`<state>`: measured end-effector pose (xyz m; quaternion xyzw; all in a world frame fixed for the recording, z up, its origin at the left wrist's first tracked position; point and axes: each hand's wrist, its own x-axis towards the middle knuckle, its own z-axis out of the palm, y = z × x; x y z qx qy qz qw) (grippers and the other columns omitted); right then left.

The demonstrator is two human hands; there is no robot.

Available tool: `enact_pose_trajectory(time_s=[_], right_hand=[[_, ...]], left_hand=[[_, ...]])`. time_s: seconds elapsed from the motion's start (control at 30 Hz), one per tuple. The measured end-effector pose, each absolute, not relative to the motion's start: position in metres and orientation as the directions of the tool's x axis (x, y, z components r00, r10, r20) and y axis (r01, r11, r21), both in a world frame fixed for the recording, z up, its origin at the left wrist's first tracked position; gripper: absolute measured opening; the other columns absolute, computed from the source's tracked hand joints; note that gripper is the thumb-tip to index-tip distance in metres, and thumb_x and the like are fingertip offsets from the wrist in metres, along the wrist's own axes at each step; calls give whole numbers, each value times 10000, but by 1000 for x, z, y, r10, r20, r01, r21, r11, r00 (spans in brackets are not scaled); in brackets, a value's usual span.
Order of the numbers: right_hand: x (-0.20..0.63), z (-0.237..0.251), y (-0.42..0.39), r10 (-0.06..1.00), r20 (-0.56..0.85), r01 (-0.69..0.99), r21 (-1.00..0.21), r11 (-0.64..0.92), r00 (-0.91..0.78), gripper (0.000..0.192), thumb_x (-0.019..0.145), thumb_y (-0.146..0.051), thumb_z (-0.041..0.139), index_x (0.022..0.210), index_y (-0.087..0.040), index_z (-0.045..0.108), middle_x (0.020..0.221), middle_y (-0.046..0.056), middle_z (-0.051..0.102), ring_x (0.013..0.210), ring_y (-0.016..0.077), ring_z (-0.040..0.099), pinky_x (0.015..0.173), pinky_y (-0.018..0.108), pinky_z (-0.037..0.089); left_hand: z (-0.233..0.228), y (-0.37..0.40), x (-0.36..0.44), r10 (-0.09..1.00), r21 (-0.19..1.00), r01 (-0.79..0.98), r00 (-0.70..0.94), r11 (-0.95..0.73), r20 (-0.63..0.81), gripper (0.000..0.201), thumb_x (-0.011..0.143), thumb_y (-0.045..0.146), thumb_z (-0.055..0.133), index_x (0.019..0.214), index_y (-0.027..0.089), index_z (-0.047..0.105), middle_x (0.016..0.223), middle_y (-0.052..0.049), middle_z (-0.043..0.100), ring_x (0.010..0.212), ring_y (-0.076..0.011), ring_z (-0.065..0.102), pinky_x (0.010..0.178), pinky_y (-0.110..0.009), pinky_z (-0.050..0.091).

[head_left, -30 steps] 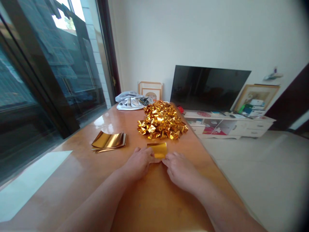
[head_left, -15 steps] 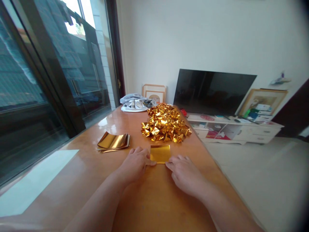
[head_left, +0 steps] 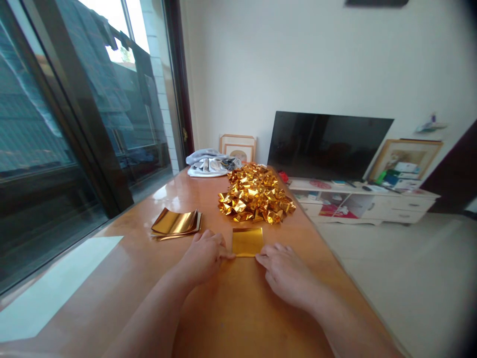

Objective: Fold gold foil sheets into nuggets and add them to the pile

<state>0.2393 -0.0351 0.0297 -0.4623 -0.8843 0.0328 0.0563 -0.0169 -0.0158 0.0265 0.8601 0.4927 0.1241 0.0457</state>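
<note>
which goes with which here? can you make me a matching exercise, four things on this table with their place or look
Things
1. single gold sheet
2. sheet stack
3. gold heap
4. cloth-like bundle

Place or look
A. grey and white, at the far end of the table
B. left of the single gold sheet, edges curled up
C. between the left hand and right hand
D. many crinkled, shiny pieces

Pairs: 1-C, 2-B, 3-D, 4-A

Beyond square gold foil sheet [head_left: 247,242]: blocked by heap of crumpled gold foil pieces [head_left: 257,194].
Past bare left hand [head_left: 207,252]: stack of curved gold foil sheets [head_left: 175,222] obstructs.
Stack-to-heap lane: open across glossy brown wooden table [head_left: 209,206].
Between bare forearms [head_left: 164,293]: open.
</note>
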Motion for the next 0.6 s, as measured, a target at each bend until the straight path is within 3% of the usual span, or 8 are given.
enact_pose_trajectory(time_s=[0.13, 0.33, 0.5, 0.6], right_hand=[[240, 31, -35, 819, 73, 809, -126, 574, -569, 391, 872, -135, 450, 1165, -228, 692, 1046, 89, 642, 1013, 248, 512, 890, 352, 346], [241, 31, -35, 823, 65, 809, -152, 568, -565, 407, 855, -139, 453, 1179, -221, 684, 1074, 101, 638, 1022, 250, 521, 889, 353, 355], [240, 29, -34, 828, 80, 813, -157, 561, -555, 403, 849, -143, 454, 1170, -228, 683, 1087, 97, 639, 1023, 254, 515, 884, 362, 351], [240, 29, -33, 825, 77, 810, -160, 564, -559, 399, 854, -153, 452, 1171, -224, 685, 1089, 100, 637, 1023, 258, 513, 891, 367, 346]], left_hand=[[30, -17, -17, 855, 219, 828, 487, -516, 176, 371, 905, 172, 469, 955, 369, 779, 953, -36, 669, 928, -232, 517, 840, -385, 360], [35, -15, -11, 879, 241, 854, 404, -461, 253, 303, 854, 104, 475, 786, 233, 741, 887, -53, 655, 915, -231, 533, 838, -375, 379], [30, -16, 11, 808, 291, 755, 535, -588, 247, 354, 845, 93, 471, 1043, 259, 712, 1002, -53, 654, 961, -224, 558, 842, -333, 418], [24, -17, 21, 781, 276, 732, 597, -623, 181, 386, 822, 90, 477, 1081, 273, 698, 1005, -50, 646, 958, -218, 569, 850, -317, 432]])
